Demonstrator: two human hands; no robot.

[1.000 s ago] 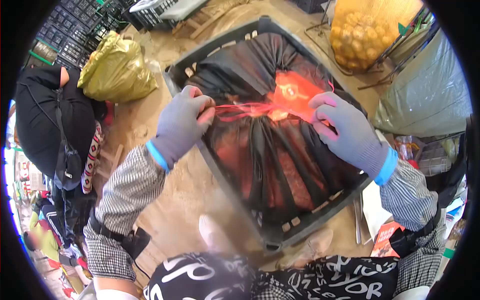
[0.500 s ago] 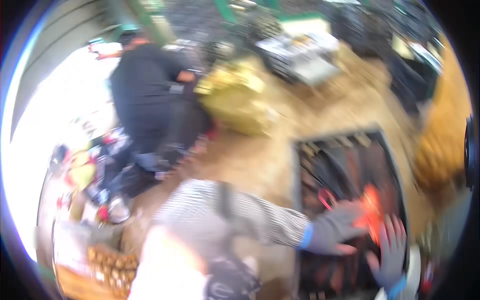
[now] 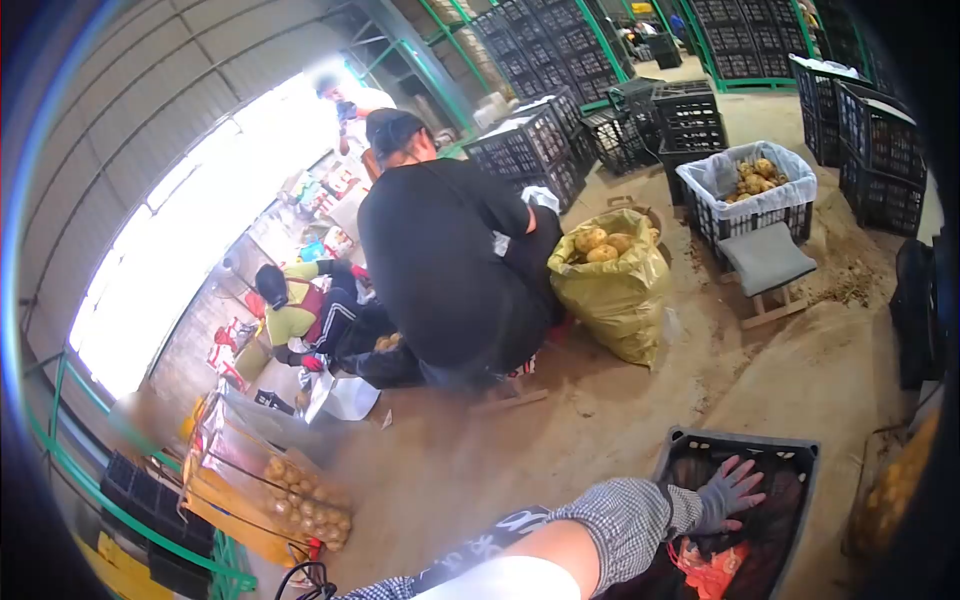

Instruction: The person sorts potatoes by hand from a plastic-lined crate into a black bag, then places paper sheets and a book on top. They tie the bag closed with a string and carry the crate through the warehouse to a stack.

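My left hand (image 3: 726, 497), in a grey glove below a black-and-white checked sleeve, reaches in from the lower left. Its fingers are spread and its palm lies flat over the dark, mesh-like contents of a black plastic crate (image 3: 742, 437). Nothing is held in it. Just below the hand, a crumpled orange-red piece (image 3: 712, 568) with markings lies in the crate, partly behind my sleeve. My right hand is out of view.
A yellow sack of potatoes (image 3: 625, 300) stands beyond the crate, beside a crouching person in black (image 3: 455, 260). Right of it are a lined potato crate (image 3: 745, 215) and a low stool (image 3: 768, 258). Netted potatoes (image 3: 305, 505) sit at left; another person (image 3: 300, 310) sits behind.
My view has swung up and left, so the crate now appears lower. My left hand remains over the crate with fingers spread; my right hand has left the view.
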